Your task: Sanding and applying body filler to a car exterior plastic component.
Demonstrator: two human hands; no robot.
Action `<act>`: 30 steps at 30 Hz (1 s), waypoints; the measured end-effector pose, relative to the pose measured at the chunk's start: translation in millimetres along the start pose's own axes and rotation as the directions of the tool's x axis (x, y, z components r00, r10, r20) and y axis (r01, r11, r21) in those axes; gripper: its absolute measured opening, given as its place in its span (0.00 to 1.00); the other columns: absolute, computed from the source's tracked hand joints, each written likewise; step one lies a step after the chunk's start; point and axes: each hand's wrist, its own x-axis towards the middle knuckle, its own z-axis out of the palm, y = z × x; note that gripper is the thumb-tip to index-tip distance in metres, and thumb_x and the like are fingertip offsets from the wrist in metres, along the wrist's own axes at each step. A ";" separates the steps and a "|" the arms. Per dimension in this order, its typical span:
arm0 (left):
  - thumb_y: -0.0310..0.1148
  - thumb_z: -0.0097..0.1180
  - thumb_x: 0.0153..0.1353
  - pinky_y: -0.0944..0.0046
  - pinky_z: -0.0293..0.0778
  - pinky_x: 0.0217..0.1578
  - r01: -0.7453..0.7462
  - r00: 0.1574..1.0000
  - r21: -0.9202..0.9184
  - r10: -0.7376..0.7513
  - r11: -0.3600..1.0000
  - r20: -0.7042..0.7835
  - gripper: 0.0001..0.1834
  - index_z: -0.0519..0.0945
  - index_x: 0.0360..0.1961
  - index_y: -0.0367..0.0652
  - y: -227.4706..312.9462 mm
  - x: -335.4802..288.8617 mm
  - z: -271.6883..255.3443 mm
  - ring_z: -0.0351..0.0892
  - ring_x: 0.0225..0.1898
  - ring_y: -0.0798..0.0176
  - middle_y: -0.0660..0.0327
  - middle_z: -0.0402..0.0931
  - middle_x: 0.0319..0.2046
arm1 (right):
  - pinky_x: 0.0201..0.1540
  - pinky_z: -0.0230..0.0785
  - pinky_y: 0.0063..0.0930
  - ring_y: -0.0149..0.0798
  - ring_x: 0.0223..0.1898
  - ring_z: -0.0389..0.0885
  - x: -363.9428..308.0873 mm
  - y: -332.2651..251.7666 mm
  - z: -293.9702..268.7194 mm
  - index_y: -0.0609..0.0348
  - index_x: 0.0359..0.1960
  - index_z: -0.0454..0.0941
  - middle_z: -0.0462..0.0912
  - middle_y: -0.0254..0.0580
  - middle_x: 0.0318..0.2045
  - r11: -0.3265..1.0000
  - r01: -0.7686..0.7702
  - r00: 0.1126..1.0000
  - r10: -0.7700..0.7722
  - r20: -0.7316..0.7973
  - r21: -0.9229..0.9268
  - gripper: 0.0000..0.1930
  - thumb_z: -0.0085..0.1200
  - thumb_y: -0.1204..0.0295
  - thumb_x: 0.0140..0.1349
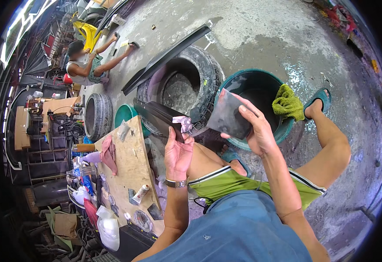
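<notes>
My left hand (178, 153) is closed around the near end of a long black trim strip (156, 114), which points away to the upper left. A crumpled pink-and-grey patterned piece (183, 124) sits at that end, by my fingertips. In my right hand (258, 131) a dark grey square sheet (229, 115), which looks like sandpaper, is pinched between thumb and fingers. The sheet is held up over the left side of a teal bucket (282, 142). A green cloth (288, 103) hangs over the bucket's right rim.
Beyond my hands lies a large tire (212, 65), with another black strip (169, 56) across it. On my left a wooden board (134, 172) carries a tube (141, 194) and a pink cloth (108, 155). Another person (84, 70) sits at the far left. The concrete floor looks wet.
</notes>
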 end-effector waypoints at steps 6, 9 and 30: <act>0.39 0.53 0.71 0.66 0.69 0.33 -0.009 0.999 0.020 0.010 1.000 -0.043 0.11 0.80 0.46 0.45 -8.2 -4.1 -0.3 0.77 0.32 0.67 0.62 0.84 0.39 | 0.20 0.79 0.30 0.35 0.34 0.85 1.2 30.1 -8.1 0.55 0.55 0.69 0.82 0.41 0.41 0.946 -0.278 0.952 0.294 -0.079 0.169 0.20 0.61 0.67 0.65; 0.39 0.53 0.71 0.63 0.72 0.39 0.033 0.999 0.001 -0.033 0.999 0.043 0.13 0.80 0.51 0.48 -3.5 -5.2 -12.5 0.78 0.37 0.66 0.62 0.83 0.43 | 0.21 0.79 0.30 0.35 0.36 0.85 3.6 58.6 -4.0 0.55 0.56 0.70 0.82 0.39 0.41 0.904 -0.309 0.946 0.323 0.003 0.296 0.20 0.59 0.66 0.66; 0.42 0.49 0.73 0.47 0.70 0.62 0.091 0.995 -0.045 -0.089 0.995 0.047 0.18 0.76 0.58 0.45 -10.3 -14.5 -18.9 0.76 0.59 0.58 0.58 0.79 0.56 | 0.17 0.80 0.30 0.35 0.30 0.85 10.2 56.1 7.1 0.60 0.51 0.72 0.81 0.41 0.37 0.946 -0.284 0.958 0.287 0.005 0.154 0.17 0.59 0.68 0.65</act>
